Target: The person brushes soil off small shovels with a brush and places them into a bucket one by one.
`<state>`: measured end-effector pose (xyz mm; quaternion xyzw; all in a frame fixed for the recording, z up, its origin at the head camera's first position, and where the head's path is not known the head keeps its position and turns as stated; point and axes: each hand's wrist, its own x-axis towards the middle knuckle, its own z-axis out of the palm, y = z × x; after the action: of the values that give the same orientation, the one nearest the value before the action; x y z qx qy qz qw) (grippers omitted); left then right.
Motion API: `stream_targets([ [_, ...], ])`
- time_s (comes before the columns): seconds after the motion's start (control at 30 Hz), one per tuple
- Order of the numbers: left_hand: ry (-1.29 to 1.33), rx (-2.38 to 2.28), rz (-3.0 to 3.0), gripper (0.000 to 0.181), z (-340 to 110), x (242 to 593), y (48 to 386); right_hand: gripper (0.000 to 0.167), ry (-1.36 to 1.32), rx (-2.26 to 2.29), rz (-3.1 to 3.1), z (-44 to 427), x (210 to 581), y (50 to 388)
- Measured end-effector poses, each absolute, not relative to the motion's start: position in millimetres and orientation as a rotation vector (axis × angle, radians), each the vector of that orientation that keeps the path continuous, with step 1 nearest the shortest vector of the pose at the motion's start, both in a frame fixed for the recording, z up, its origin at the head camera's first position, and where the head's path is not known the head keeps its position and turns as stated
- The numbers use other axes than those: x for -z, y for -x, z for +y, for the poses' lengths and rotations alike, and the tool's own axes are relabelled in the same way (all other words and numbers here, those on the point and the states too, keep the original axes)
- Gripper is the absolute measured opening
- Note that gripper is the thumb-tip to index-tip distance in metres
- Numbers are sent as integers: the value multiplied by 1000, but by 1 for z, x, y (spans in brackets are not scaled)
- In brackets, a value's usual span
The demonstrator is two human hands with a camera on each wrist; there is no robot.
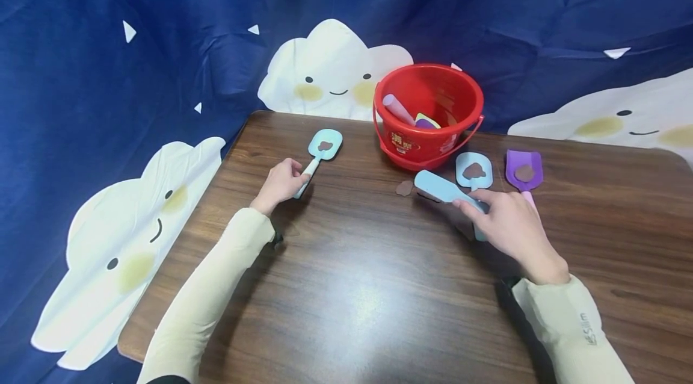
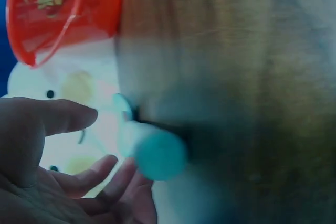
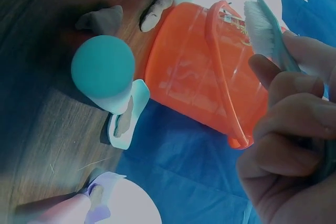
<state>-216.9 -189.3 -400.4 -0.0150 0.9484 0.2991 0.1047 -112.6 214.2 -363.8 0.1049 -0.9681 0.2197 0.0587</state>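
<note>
A light-blue brush [image 1: 441, 186] with white bristles [image 3: 259, 29] is gripped in my right hand [image 1: 514, 229], fingers curled round its handle above the table. My left hand [image 1: 279, 185] is at the pale handle of a light-blue shovel [image 1: 325, 144]; in the left wrist view the thumb and fingers [image 2: 107, 174] stand apart beside the handle's teal end [image 2: 160, 156]. A brown patch [image 1: 325, 146] lies on that shovel's blade. Brown pieces [image 1: 403, 188] lie on the table near the brush, one partly hidden by it.
A red bucket [image 1: 422, 146] stands at the back, holding a pink handle [image 1: 397, 109] and other items. Right of it lie a second light-blue shovel [image 1: 460, 165] and a purple shovel [image 1: 533, 159], each with a brown patch. A blue cloud-print cloth [image 1: 178, 23] hangs behind.
</note>
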Motion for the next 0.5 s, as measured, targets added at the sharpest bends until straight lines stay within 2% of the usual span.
stream_targets([
  [0.13, 43, -873, 2735, 49, -192, 412, 217, 42, -326, -671, -2939, 215, 365, 111],
  [0.5, -14, -741, 2721, 48, -190, 418, 223, 42, -330, -685, -2934, 217, 367, 110],
])
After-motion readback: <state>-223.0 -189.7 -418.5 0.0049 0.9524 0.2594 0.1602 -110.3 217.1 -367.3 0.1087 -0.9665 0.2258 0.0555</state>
